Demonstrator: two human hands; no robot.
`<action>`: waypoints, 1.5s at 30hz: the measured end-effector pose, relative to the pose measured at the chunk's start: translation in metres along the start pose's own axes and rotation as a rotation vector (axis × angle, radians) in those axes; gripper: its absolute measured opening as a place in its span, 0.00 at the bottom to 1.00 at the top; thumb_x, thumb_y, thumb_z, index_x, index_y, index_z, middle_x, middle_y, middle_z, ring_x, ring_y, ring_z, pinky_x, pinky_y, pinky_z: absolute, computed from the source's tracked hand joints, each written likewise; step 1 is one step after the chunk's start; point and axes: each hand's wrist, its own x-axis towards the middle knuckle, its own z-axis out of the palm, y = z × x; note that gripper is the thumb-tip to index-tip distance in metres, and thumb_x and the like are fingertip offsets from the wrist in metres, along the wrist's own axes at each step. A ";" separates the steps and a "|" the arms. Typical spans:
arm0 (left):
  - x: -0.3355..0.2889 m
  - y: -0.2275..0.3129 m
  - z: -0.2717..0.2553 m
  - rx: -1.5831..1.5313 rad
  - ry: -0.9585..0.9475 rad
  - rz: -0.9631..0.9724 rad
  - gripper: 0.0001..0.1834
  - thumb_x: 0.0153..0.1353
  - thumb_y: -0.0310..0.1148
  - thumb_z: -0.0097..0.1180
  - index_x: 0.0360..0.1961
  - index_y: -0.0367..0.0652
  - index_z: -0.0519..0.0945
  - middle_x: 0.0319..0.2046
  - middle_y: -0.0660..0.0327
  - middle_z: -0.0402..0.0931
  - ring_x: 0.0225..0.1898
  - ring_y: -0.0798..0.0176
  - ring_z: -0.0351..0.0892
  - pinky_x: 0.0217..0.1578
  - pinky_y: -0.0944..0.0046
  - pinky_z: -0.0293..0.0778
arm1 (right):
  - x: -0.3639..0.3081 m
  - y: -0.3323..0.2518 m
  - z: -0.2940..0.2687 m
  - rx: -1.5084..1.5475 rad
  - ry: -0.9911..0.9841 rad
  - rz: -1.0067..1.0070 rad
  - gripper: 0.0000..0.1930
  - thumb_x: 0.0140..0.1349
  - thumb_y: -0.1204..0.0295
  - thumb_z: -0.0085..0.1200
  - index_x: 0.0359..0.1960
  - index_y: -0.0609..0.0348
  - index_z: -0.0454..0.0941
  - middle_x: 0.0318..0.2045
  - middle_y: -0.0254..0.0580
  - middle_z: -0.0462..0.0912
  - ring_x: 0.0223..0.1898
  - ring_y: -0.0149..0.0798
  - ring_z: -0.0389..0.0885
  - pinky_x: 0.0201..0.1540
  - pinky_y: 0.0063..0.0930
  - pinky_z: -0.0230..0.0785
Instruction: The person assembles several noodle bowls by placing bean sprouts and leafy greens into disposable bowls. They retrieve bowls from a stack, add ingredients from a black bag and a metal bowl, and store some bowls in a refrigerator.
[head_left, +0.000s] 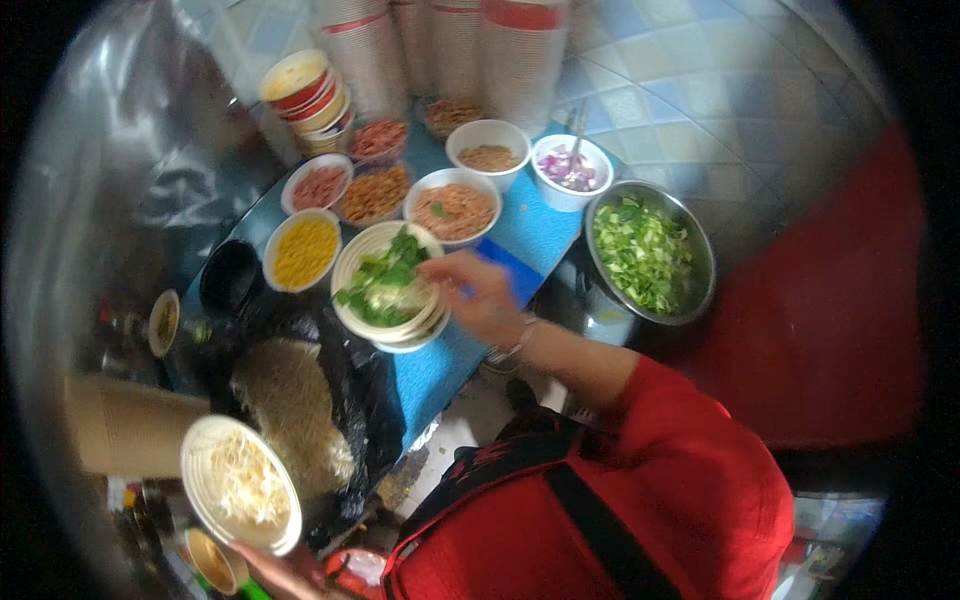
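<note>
My left hand (pixel 275 568), at the lower left, grips the lower rim of a tilted white bowl (pixel 196 492). Pale shredded strands, which look like bean sprouts or cabbage (pixel 248 482), lie in it. Over the middle of the counter reaches my right hand (pixel 478 292), slightly blurred, its fingers drawn together at the right edge of the leafy greens (pixel 385 275). Those greens fill the top of a small stack of cream bowls (pixel 425 335). What sits between the right fingertips is too blurred to make out.
Bowls of yellow kernels (pixel 303 250), chopped meats (pixel 453 210) and purple onion (pixel 568 168) stand behind on the blue counter (pixel 425 390). A steel bowl of chopped greens (pixel 645 255) is at right. Noodles (pixel 290 400) lie on black plastic. Tall cup stacks (pixel 455 60) line the back.
</note>
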 end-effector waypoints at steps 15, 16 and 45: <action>-0.084 -0.075 0.266 0.270 -0.445 -0.188 0.40 0.60 0.59 0.39 0.65 0.43 0.49 0.62 0.49 0.53 0.61 0.49 0.58 0.58 0.50 0.61 | -0.024 0.268 -0.288 -1.140 -0.599 1.110 0.41 0.44 0.66 0.65 0.61 0.33 0.56 0.65 0.46 0.48 0.62 0.56 0.53 0.56 0.41 0.64; -0.093 -0.080 0.277 0.292 -0.489 -0.225 0.40 0.60 0.59 0.39 0.65 0.43 0.50 0.62 0.49 0.53 0.62 0.49 0.56 0.59 0.49 0.61 | -0.033 0.272 -0.290 -1.205 -0.563 0.998 0.35 0.46 0.72 0.62 0.57 0.35 0.63 0.59 0.47 0.60 0.59 0.52 0.62 0.54 0.38 0.67; -0.156 -0.346 0.437 0.480 -1.251 -0.387 0.31 0.67 0.51 0.30 0.59 0.35 0.58 0.50 0.51 0.69 0.49 0.56 0.69 0.52 0.63 0.62 | 0.025 0.129 -0.276 -0.406 0.124 0.276 0.05 0.50 0.73 0.57 0.28 0.59 0.78 0.30 0.44 0.75 0.34 0.44 0.76 0.38 0.31 0.68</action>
